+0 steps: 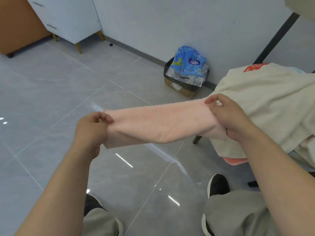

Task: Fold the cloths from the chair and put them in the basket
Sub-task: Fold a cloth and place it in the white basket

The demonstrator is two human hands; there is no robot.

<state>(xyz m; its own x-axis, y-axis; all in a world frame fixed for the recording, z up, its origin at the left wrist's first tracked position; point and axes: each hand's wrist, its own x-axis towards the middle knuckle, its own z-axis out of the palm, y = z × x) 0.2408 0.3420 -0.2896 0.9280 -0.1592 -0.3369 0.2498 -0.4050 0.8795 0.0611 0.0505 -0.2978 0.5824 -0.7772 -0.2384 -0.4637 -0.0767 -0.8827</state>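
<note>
The left hand [92, 127] pinches one end of a pink cloth [160, 123] and the right hand [228, 116] grips the other end, fingers curled round the fabric, so the cloth hangs stretched between them, doubled over, above the grey tiled floor [51, 92]. Just behind the right hand a cream cloth with a red print [265, 103] lies draped over the chair [196, 139]. Against the wall stands a cardboard box [182, 89] with a blue plastic pack [189, 65] on top.
</note>
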